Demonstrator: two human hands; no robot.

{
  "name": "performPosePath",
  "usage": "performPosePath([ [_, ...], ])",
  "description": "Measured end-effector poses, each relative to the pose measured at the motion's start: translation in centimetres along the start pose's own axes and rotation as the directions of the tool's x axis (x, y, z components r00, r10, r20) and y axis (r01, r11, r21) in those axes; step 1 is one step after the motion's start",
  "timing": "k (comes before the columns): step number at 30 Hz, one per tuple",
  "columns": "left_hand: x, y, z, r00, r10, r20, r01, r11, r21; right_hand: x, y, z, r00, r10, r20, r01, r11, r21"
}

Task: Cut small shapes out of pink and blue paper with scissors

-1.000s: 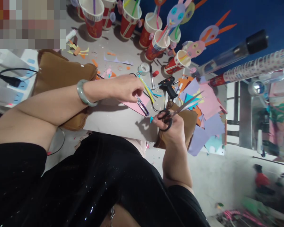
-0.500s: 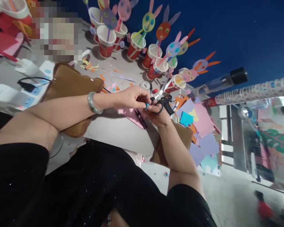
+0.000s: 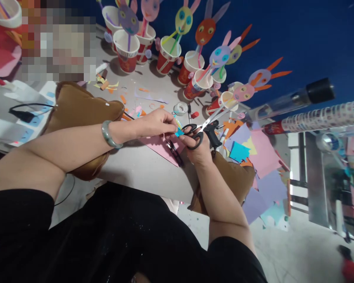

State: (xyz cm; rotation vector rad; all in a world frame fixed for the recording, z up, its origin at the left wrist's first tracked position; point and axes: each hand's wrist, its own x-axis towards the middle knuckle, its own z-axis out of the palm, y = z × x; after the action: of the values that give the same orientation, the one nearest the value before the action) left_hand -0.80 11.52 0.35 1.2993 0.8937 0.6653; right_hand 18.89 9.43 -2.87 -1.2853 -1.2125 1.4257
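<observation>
My left hand (image 3: pixel 155 125) comes in from the left with its fingertips pinched on a small piece of blue paper (image 3: pixel 179 133). Facing it, my right hand (image 3: pixel 200 151) is closed round the black-handled scissors (image 3: pixel 209 122), whose blades point away toward the cups. My right fingertips also meet the edge of the blue paper. Beneath the hands, a dark slim tool (image 3: pixel 174 153) lies on a pink paper sheet (image 3: pixel 155 147). Just right of the scissors rests a black glue gun (image 3: pixel 213 135). A roll of clear tape (image 3: pixel 180 109) lies beyond.
Red-and-white paper cups (image 3: pixel 126 55) with rabbit-faced paper figures line the back. Brown cushions (image 3: pixel 85 114) flank the work spot. Coloured paper sheets (image 3: pixel 267 151) pile at the right, near a long stack of cups (image 3: pixel 318 116). A power strip (image 3: pixel 32 125) sits left; paper scraps are scattered about.
My hands have drawn slightly apart, so more of the blue paper shows between them. The scissors have swung, their blades leaning further right. The whole view has shifted a little.
</observation>
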Motion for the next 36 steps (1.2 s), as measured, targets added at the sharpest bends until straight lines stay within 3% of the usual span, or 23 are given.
performPosePath([
  [9, -0.1, 0.8, 0.2, 0.987, -0.16, -0.012, 0.159, 0.985, -0.066, -0.3, 0.0, 0.0, 1.0, 0.011, 0.004, -0.011, 0.996, 0.089],
  [15, 0.0, 0.7, 0.2, 0.994, -0.106, -0.01, 0.105, 0.992, -0.076, -0.4, 0.0, 0.1, 1.0, 0.007, -0.03, -0.004, 0.995, 0.096],
  [26, 0.0, 1.1, 0.2, 0.986, -0.157, -0.048, 0.152, 0.983, -0.101, -0.6, 0.0, 0.1, 0.998, -0.043, -0.039, 0.045, 0.998, 0.036],
  [29, -0.1, 1.3, -0.1, 0.99, -0.125, -0.067, 0.116, 0.986, -0.12, -0.6, 0.1, 0.3, 0.997, -0.07, -0.032, 0.071, 0.997, 0.028],
  [36, -0.2, 1.1, -1.2, 0.998, -0.041, 0.051, 0.04, 0.999, 0.029, -0.5, 0.5, 0.2, 0.991, -0.131, -0.005, 0.131, 0.991, -0.001],
])
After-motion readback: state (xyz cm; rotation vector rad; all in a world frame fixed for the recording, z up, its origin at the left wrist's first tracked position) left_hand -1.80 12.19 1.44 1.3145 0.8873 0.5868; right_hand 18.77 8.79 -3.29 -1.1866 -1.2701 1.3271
